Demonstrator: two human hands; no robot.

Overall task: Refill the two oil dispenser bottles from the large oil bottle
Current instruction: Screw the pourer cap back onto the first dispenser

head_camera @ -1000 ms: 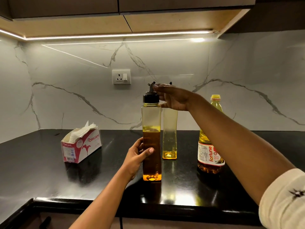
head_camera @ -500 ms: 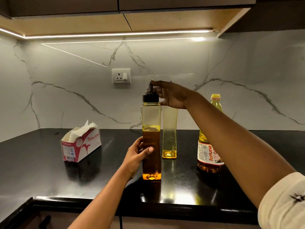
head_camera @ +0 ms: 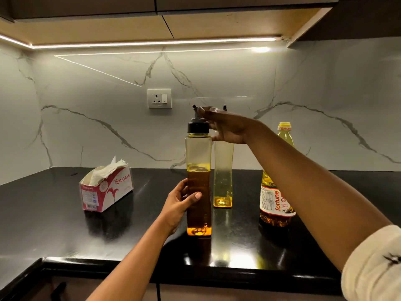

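Observation:
A tall square dispenser bottle (head_camera: pixel 198 181), about half full of dark oil, stands upright near the counter's front edge. My left hand (head_camera: pixel 178 205) grips its lower body. Its black cap with a spout (head_camera: pixel 198 126) is on, and my right hand (head_camera: pixel 225 127) reaches across at cap height, fingers spread and touching the spout. Behind it stands a second dispenser bottle (head_camera: pixel 223 174), almost empty, with its top hidden by my right hand. The large Fortune oil bottle (head_camera: pixel 275 203) with a yellow cap stands to the right, partly behind my right forearm.
The bottles stand on a black glossy countertop (head_camera: pixel 54 224). An open tissue box (head_camera: pixel 106 187) sits at the left. A marble backsplash with a wall socket (head_camera: pixel 159 98) rises behind, and cabinets hang overhead.
My right hand has shifted slightly along the cap and spout of the near bottle. The left hand and all bottles stay where they were.

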